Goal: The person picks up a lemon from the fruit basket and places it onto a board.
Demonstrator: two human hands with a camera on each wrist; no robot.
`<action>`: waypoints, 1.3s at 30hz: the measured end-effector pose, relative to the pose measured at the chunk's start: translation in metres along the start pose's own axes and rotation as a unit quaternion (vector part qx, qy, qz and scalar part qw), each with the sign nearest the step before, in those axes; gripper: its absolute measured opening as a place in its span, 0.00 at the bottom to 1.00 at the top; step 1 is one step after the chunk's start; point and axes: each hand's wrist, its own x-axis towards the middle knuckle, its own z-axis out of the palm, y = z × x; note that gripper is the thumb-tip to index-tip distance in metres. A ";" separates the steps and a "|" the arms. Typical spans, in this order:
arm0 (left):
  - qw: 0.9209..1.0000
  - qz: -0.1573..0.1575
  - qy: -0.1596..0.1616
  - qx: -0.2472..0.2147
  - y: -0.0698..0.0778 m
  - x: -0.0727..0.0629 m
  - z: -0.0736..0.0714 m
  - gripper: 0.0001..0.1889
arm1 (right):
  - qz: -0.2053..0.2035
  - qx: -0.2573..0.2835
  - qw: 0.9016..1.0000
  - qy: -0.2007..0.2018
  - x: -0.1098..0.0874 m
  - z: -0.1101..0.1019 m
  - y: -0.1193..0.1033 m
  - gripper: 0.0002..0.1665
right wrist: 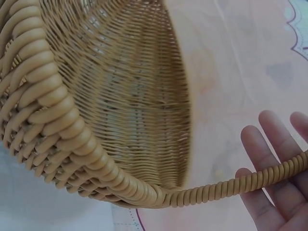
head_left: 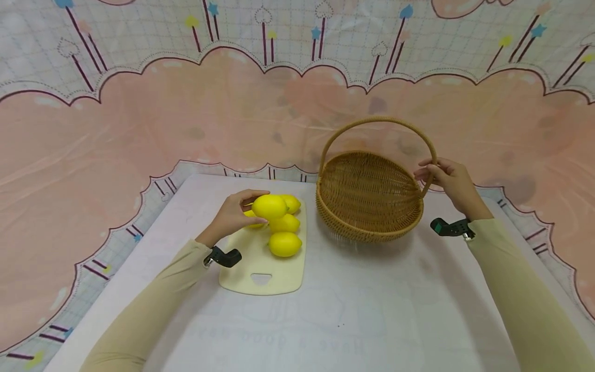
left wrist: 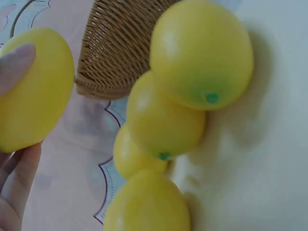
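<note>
My left hand (head_left: 235, 213) holds a yellow lemon (head_left: 269, 207) above the cutting board (head_left: 279, 276), thumb on one side and fingers on the other. In the left wrist view that lemon (left wrist: 41, 96) appears at the left. Several more lemons (head_left: 285, 244) lie close together on the cream board under and beside it. On the right, my right hand (head_left: 453, 185) holds the handle (head_left: 378, 120) of a brown wicker basket (head_left: 372, 194). The basket leans with its opening facing me, and no contents show inside. In the right wrist view, extended fingers (right wrist: 269, 139) pass behind the wrapped handle (right wrist: 231, 185); the thumb is hidden.
A white tabletop (head_left: 297, 330) lies beneath the board and basket. Behind it hangs a pink patterned cloth (head_left: 232, 119), which also runs down both sides. The basket stands just right of the board.
</note>
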 end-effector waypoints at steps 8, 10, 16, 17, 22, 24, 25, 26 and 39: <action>1.000 -0.020 -0.002 0.007 -0.019 -0.013 -0.010 0.33 | 0.004 0.011 1.000 -0.004 -0.001 -0.001 0.000 0.12; 1.000 -0.026 -0.006 0.012 -0.022 -0.015 -0.012 0.33 | 0.001 0.012 1.000 -0.004 -0.001 -0.001 0.001 0.12; 0.999 -0.035 -0.025 0.027 -0.032 -0.023 -0.019 0.32 | -0.003 0.002 1.000 -0.004 0.000 -0.002 0.000 0.12; 0.999 -0.035 -0.029 0.031 -0.033 -0.024 -0.020 0.32 | -0.001 -0.003 1.000 -0.003 0.000 -0.002 0.000 0.13; 0.997 -0.045 -0.044 0.051 -0.037 -0.031 -0.022 0.31 | 0.005 -0.010 1.000 -0.005 0.000 -0.002 -0.001 0.13; 0.996 -0.047 -0.051 0.054 -0.039 -0.033 -0.022 0.31 | 0.004 -0.008 1.000 -0.006 -0.001 -0.002 -0.002 0.13; 0.996 -0.047 -0.055 0.056 -0.040 -0.034 -0.023 0.31 | 0.003 -0.006 1.000 -0.006 -0.001 -0.001 -0.002 0.13; 0.995 -0.048 -0.059 0.057 -0.042 -0.035 -0.023 0.31 | 0.002 -0.004 1.000 -0.007 0.000 -0.001 -0.003 0.13; 0.991 -0.078 -0.082 0.068 -0.056 -0.040 -0.016 0.31 | 0.002 0.001 1.000 -0.009 0.000 -0.001 -0.003 0.13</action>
